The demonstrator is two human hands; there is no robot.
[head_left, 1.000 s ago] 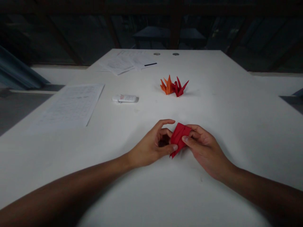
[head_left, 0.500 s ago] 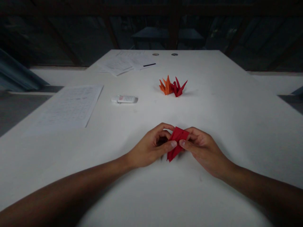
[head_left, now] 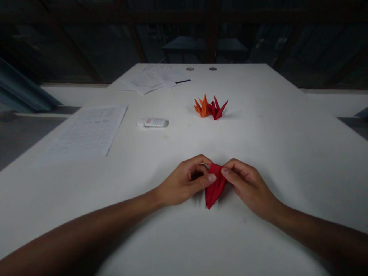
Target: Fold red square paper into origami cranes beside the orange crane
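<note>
Pinching folded red paper: left hand fingers grip its 10 o'clock side, right hand fingers its 2 o'clock. Paper's at 6 o'clock from orange crane and red crane.

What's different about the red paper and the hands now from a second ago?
The red paper has turned and slid a little toward the person, so its pointy end hangs nearer them. The left hand's pointing finger has curled down to its top edge. The right hand pinches near the top now. Neither hand let go. The orange bird and red bird stayed put.
</note>
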